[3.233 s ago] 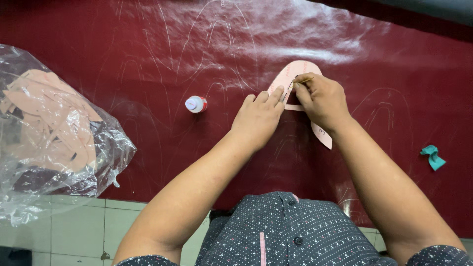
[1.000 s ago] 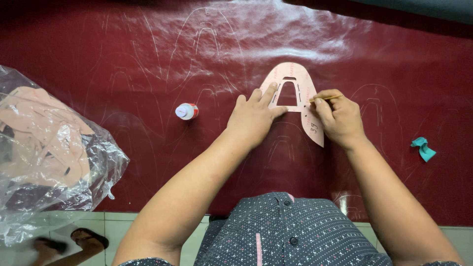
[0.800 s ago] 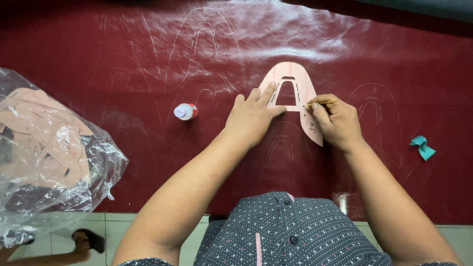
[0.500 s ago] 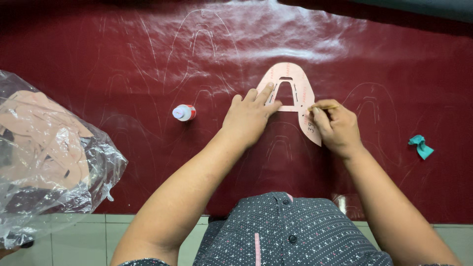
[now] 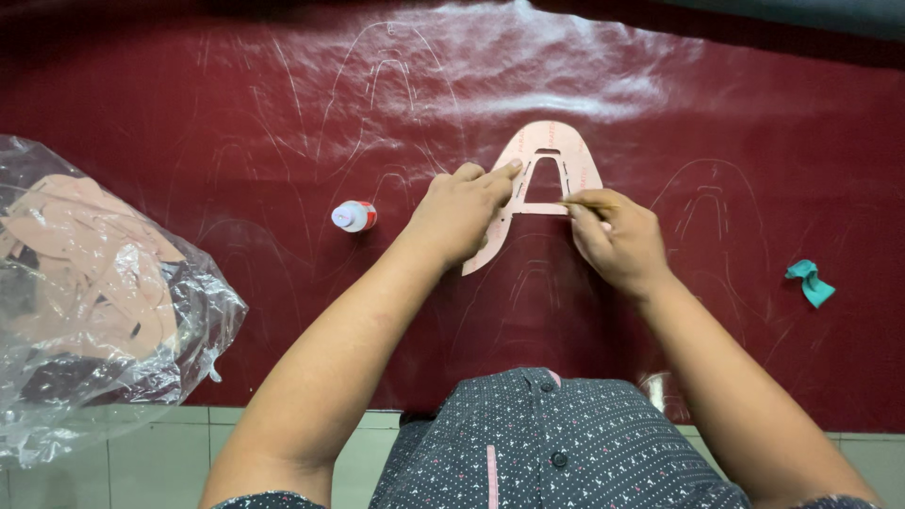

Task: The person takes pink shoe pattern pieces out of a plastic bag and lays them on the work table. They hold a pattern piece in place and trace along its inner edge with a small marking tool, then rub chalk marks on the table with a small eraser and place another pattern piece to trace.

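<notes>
A pink arch-shaped paper pattern [image 5: 556, 151] lies flat on a dark red sheet of leather [image 5: 236, 113] marked with faint traced outlines. My left hand [image 5: 462, 212] presses its fingers down on the pattern's left leg. My right hand [image 5: 617, 240] grips a thin pen-like marking stick [image 5: 586, 202], whose tip rests at the inner edge of the pattern's cut-out.
A small white bottle with a red band [image 5: 354, 216] lies left of my hands. A clear plastic bag of pink pattern pieces [image 5: 90, 292] sits at the left edge. A teal scrap [image 5: 811, 283] lies at the right. Tiled floor shows below the sheet's near edge.
My right hand has moved from the pattern's right outer edge up to the inner cut-out. My left hand has stayed pressed on the pattern, and the view has shifted slightly.
</notes>
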Tool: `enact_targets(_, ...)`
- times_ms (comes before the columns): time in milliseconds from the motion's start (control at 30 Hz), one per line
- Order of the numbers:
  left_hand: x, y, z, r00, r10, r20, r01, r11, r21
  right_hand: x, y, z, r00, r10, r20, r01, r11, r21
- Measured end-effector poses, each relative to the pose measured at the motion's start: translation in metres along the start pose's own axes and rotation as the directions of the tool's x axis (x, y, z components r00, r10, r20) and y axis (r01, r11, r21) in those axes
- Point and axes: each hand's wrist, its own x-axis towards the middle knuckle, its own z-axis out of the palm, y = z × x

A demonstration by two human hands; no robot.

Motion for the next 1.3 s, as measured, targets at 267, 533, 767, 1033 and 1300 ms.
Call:
enact_targets(267, -0.001, -0.009, 0.001, 0.999, 0.05, 0.01, -0.05, 0.999, 0.01, 0.026, -0.013, 0.041, 0.992, -0.046, 0.115, 0.031, 0.991, 0.129)
enact_targets(533, 0.0, -0.01, 0.006, 0.999, 0.053, 0.001, -0.053, 0.998, 0.023, 0.024, -0.014, 0.044, 0.973, -0.217, 0.079, 0.218, 0.976, 0.002)
enact_targets(767, 0.0, -0.01, 0.004, 0.999, 0.034, 0.031, -0.034, 0.999, 0.002, 0.012, -0.014, 0.045, 0.977, -0.151, 0.152, 0.148, 0.988, 0.035)
enact_targets(1033, -0.006, -0.006, 0.002, 1.0, 0.018, -0.006, -0.018, 0.997, -0.073, 0.021, -0.008, 0.03, 0.995, -0.066, 0.068, 0.052, 0.98, 0.194)
enact_targets(1300, -0.03, 0.011, 0.005, 0.991, 0.062, -0.117, -0.069, 0.996, -0.054, 0.009, 0.026, -0.027, 0.949, 0.268, -0.168, -0.16, 0.865, 0.476)
